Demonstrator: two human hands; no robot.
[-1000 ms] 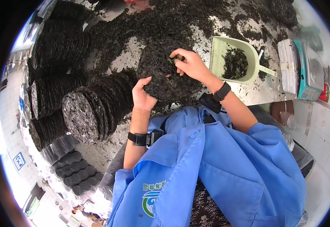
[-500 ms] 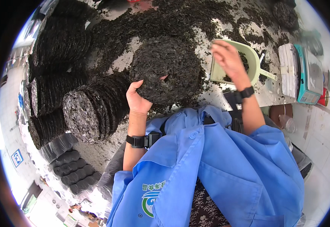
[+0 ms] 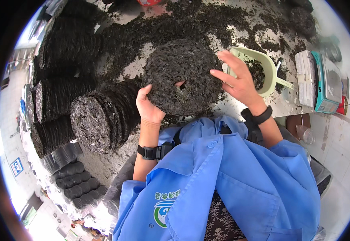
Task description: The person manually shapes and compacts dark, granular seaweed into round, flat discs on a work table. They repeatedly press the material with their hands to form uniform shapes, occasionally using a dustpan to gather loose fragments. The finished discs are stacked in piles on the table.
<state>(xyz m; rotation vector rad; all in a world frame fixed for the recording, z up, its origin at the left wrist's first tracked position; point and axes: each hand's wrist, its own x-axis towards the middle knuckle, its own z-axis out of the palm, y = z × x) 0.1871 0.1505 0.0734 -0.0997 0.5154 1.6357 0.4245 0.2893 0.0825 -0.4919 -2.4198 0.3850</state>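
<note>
A round, dark dried seaweed cake (image 3: 201, 90) with a small hole in the middle is held up over the table. My left hand (image 3: 150, 107) grips its lower left edge, thumb in front; the other fingers are hidden behind, and a bit of skin shows through the hole. Close to the cake's right edge is my right hand (image 3: 241, 86), its fingers spread and holding nothing; whether a fingertip touches the rim I cannot tell. Just beyond that hand lies a pale green dustpan (image 3: 270, 82) with dark seaweed scraps in it.
Several more round cakes form a row (image 3: 90, 120) at my left, with taller stacks (image 3: 48, 98) behind. Black wrapped rolls (image 3: 76, 182) lie nearer. Loose seaweed scraps (image 3: 175, 26) cover the table's far side. A teal-sided scale (image 3: 327, 86) stands at the right edge, beside a white stack (image 3: 306, 78).
My right hand has come left and down from over the dustpan to the cake's right edge. My left hand still holds the cake, which has shifted slightly right.
</note>
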